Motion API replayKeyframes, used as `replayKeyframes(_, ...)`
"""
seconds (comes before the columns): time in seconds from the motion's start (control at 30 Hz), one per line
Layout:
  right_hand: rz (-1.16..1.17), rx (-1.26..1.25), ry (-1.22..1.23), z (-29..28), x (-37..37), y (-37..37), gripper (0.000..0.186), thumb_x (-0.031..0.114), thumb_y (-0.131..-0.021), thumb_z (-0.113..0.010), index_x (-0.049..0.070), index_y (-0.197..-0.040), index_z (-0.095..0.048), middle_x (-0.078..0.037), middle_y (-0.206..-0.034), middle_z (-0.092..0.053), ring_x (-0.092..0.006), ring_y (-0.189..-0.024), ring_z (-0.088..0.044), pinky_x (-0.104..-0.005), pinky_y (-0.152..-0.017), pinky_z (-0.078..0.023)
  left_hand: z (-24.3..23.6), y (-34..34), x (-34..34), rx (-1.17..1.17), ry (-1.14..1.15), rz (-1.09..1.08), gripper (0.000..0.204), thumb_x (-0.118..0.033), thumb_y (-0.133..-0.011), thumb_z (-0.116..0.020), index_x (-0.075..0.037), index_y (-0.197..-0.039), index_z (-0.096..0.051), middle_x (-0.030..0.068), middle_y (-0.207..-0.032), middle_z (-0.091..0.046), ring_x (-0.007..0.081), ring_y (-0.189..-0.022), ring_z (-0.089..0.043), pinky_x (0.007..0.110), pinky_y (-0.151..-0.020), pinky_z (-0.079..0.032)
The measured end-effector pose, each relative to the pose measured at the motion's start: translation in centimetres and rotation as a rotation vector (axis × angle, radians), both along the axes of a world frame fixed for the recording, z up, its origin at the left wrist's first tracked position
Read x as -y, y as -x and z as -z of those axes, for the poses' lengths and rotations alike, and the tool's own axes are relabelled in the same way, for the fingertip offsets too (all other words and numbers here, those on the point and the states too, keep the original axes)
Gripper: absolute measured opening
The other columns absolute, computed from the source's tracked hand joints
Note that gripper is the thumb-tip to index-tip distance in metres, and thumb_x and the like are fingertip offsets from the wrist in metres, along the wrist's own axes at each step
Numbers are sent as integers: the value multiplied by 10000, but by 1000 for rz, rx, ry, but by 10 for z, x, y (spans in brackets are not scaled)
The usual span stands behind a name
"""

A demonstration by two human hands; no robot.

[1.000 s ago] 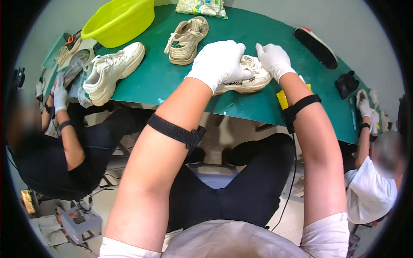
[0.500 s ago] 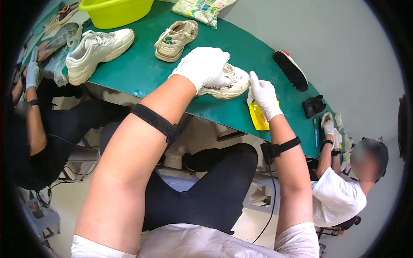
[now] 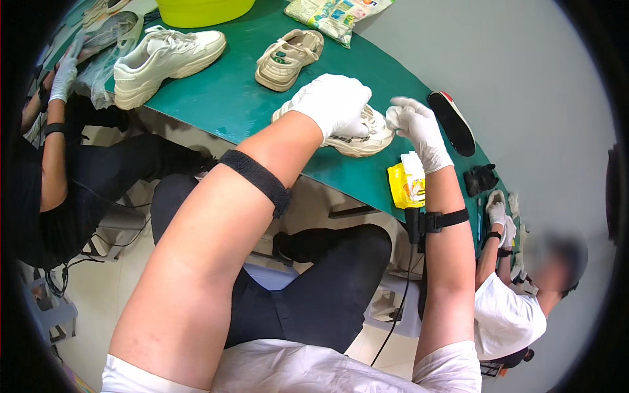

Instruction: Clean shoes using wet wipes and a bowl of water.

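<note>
A white sneaker [image 3: 360, 143] with dark lettering on its side rests on the green table in front of me, its toe to the right. My left hand [image 3: 335, 105], in a white glove, is closed over the sneaker's upper and hides much of it. My right hand [image 3: 422, 131], gloved too, hovers just right of the toe, apart from it. Its fingers are bent and partly smeared by motion; whether something white is held in them is unclear. Below it lies a yellow packet [image 3: 401, 187] with white sheet material sticking out of its top.
On the green table [image 3: 229, 85] stand a beige sneaker [image 3: 285, 64], a larger white sneaker [image 3: 164, 62], a lime-green basin [image 3: 206, 10] and a printed plastic bag [image 3: 337, 19]. A dark-soled shoe [image 3: 453, 124] and a small black object [image 3: 480, 179] lie right. People work at both sides.
My right hand has lifted away from the yellow packet and its fingers have changed pose. White material now shows at the packet's top. My left hand stays on the sneaker; the whole view has shifted slightly.
</note>
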State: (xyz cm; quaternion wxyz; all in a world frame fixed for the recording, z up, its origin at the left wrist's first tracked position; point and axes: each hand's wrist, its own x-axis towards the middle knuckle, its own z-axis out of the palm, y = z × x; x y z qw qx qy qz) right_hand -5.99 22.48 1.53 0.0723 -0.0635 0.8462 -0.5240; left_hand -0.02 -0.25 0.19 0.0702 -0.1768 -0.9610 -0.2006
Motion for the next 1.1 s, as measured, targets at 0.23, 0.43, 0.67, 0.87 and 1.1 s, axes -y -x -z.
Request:
replayKeyframes(0.23,10,223,570,25,6,22,279,213,-979,-675,145,-740,-550,32,-697,-505,-103,-591,-451,-296,-537,-343,2,3,-2,-8,-12,5,506,-455,-840,-738,-65,-1160,-709,176,-1121,-728,353,-1081,-712,459,-941,-577)
replayKeyframes(0.43,167,79,567,32,34,26,639,468,-1014,-700,224,-589,-289,50,-538,-222,-129,-444,-174,-324,-443,-159,3,2,0,-32,5,4,487,-447,-842,-734,-63,-1141,-720,177,-1113,-734,354,-1073,-716,458,-928,-583)
replayKeyframes(0.67,137,141,762,30,32,29,607,542,-1090,-549,197,-643,-329,41,-534,-208,-138,-435,-160,-335,-439,-151,2,1,2,-23,-2,-13,444,-409,-846,-728,-68,-1129,-724,171,-1096,-737,349,-1054,-725,459,-918,-588)
replayKeyframes(0.87,130,117,783,45,24,37,519,562,-1090,-539,147,-786,-465,38,-534,-225,-130,-423,-175,-334,-428,-166,3,8,-5,-33,39,-5,464,-415,-842,-725,-76,-1160,-724,167,-1106,-738,343,-1061,-727,450,-925,-590)
replayKeyframes(1.1,201,155,757,46,28,40,454,530,-1085,-574,146,-850,-511,40,-537,-251,-121,-416,-200,-328,-415,-195,5,8,-4,-16,25,-26,501,-474,-849,-721,-95,-1178,-728,144,-1120,-726,322,-1054,-722,450,-906,-590)
